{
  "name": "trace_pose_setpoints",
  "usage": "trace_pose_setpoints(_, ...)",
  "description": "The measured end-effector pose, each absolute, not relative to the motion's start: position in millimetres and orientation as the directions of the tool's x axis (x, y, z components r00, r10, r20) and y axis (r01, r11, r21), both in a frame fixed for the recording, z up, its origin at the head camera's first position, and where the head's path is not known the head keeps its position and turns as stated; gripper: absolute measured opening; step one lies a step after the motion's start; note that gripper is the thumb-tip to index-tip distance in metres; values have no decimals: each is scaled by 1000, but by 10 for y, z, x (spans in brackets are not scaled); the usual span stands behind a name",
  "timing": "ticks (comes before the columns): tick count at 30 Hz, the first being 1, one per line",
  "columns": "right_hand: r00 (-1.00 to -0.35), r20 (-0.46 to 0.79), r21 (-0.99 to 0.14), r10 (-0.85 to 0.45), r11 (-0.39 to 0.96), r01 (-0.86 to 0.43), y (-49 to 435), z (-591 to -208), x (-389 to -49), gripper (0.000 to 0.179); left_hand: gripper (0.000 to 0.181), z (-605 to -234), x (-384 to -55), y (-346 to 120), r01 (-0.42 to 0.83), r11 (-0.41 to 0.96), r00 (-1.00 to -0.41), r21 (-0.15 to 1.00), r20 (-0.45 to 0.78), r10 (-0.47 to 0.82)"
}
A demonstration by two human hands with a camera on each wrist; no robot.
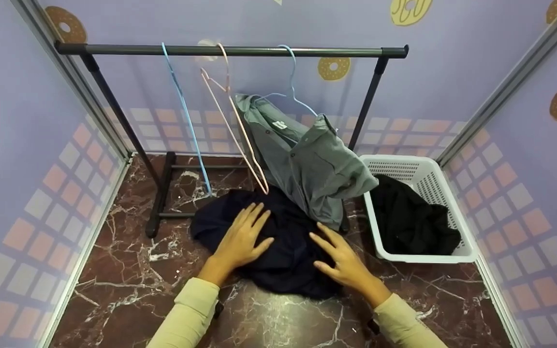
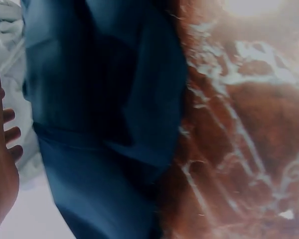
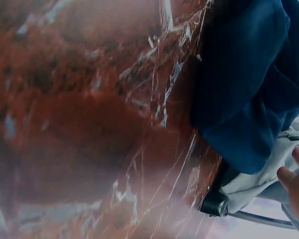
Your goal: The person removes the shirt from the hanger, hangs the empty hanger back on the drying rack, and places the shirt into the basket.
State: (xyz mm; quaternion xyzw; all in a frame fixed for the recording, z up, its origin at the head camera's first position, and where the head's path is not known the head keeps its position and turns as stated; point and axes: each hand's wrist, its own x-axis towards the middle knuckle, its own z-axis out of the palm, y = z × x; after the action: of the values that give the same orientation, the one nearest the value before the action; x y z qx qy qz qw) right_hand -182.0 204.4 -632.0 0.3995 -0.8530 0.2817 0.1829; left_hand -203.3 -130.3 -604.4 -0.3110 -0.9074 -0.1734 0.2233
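A dark navy garment (image 1: 283, 261) lies bunched on the marbled surface below the rack. My left hand (image 1: 242, 237) is over its left part, fingers extended and slightly spread. Over the right side of the cloth is my right hand (image 1: 341, 256), its fingers also stretched out. Neither hand grips the fabric. In the left wrist view, the blue-looking cloth (image 2: 104, 99) hangs in folds beside the hand. A grey-green buttoned shirt (image 1: 302, 164) hangs lopsided on a light blue hanger (image 1: 293, 77), its lower part just behind the navy garment.
A black clothes rack (image 1: 128, 50) spans the back. It also carries a blue hanger (image 1: 185, 111) and a pink hanger (image 1: 242, 125), whose lower end overlaps the navy cloth. At right, a white plastic basket (image 1: 375, 232) holds a black garment (image 1: 409, 220). Patterned walls enclose three sides.
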Motion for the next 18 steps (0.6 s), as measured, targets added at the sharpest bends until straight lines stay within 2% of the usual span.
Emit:
trace_pose_setpoints(5,-608,496,-312,-620,526,-791,2003,-6380,-1846,66,69,-6121,-2054,-1444,562,807,-756,184,509,411)
trace_pose_setpoints(10,-607,486,-314,-629,522,-793,1990,-6469,-1878,66,74,-6172,-2107,-1644,381,883,-863,274,447,233)
trace_pose_setpoints(14,-610,481,-334,-629,512,-791,1990,-6545,-1892,67,79,-6228,-2142,-1799,204,907,-935,369,348,69)
trace_pose_setpoints(18,-638,454,-387,-622,508,-770,2001,-6618,-1894,68,83,-6292,-2177,-1880,27,886,-977,463,201,-76)
